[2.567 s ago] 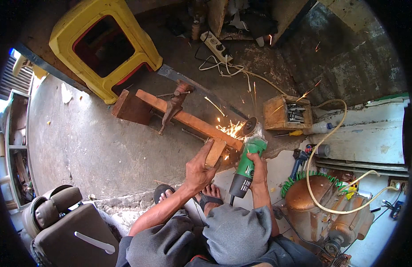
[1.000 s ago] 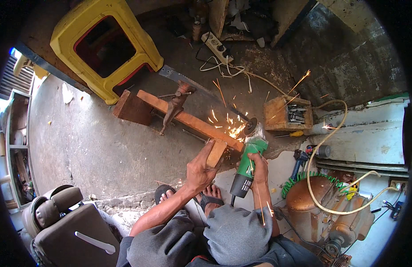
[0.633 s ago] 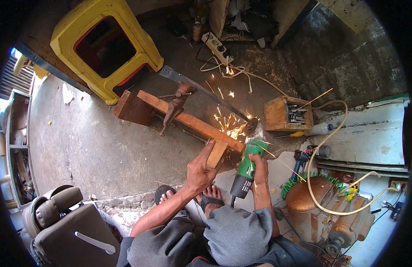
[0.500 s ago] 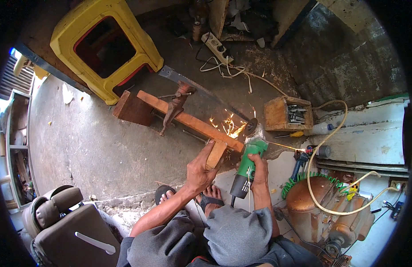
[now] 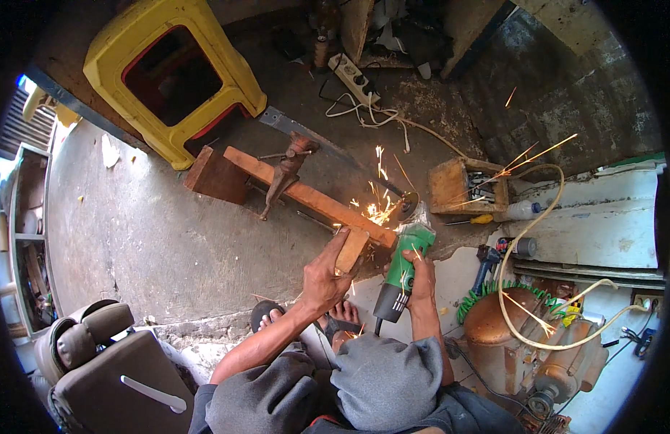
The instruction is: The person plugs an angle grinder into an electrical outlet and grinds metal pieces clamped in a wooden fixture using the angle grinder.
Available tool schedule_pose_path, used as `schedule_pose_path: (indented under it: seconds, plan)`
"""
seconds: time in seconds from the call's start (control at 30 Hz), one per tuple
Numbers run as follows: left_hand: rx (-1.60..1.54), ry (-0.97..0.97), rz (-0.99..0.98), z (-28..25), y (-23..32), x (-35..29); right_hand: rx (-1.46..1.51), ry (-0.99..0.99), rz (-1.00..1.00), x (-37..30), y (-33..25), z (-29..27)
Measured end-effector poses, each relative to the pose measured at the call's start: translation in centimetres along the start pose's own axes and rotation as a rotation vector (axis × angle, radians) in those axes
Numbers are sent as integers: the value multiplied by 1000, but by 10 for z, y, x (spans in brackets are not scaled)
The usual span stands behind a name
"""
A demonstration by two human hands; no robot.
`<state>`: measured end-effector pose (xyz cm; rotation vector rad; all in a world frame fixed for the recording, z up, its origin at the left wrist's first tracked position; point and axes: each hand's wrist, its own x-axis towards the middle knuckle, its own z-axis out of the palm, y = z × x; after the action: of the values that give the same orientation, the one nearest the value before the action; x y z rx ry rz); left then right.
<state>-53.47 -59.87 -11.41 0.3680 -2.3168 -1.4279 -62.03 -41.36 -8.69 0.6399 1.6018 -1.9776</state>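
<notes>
Far left, brown padded seat point(image 5: 118, 380); above it, yellow plastic frame point(image 5: 100, 69). Next, reddish block point(image 5: 215, 176), then rusty clamp point(image 5: 283, 179) gripping long wooden bar point(image 5: 327, 207); long metal strip point(image 5: 327, 147) slants behind, toward the cutting disc. Left hand point(image 5: 322, 281) pinches short wooden piece point(image 5: 351, 252) at the bar's near side. Sparks point(image 5: 380, 214) beside disc point(image 5: 408, 207). Green angle grinder point(image 5: 407, 267) sits right of the bar's end, right hand point(image 5: 422, 278) wrapped round its body. Farther right, wooden box point(image 5: 448, 188) holding metal pieces
</notes>
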Motion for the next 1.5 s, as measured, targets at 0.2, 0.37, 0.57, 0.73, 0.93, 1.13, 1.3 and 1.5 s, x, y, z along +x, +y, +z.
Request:
schedule_pose_path:
  seconds: [0.2, 0.37, 0.57, 0.73, 0.93, 1.13, 1.3, 1.5]
  plan:
    - [-12, -10, -26, -1, -1, -1, -24, 3, 35, 4, 4, -3]
    - [3, -12, -22, -1, -2, -2, -30, 63, -34, 13, 15, -9]
    - [0, -16, -11, 1, -1, 0, -30, -8, -12, 6, 2, -6]
    - [4, -10, -4, -2, -4, -1, 11, -36, 28, 17, 16, -14]
    - [5, 11, 15, -3, -2, -1, 7, -33, 2, 10, 11, -6]
    - [-14, 19, 58, -2, -3, 0, -1, 71, -33, 11, 12, -5]
    - [-16, 3, -3, 0, 1, 0, -37, 28, -28, 6, 1, -3]
    - [10, -21, -34, -1, 0, -2, -52, 74, 22, 6, 1, 1]
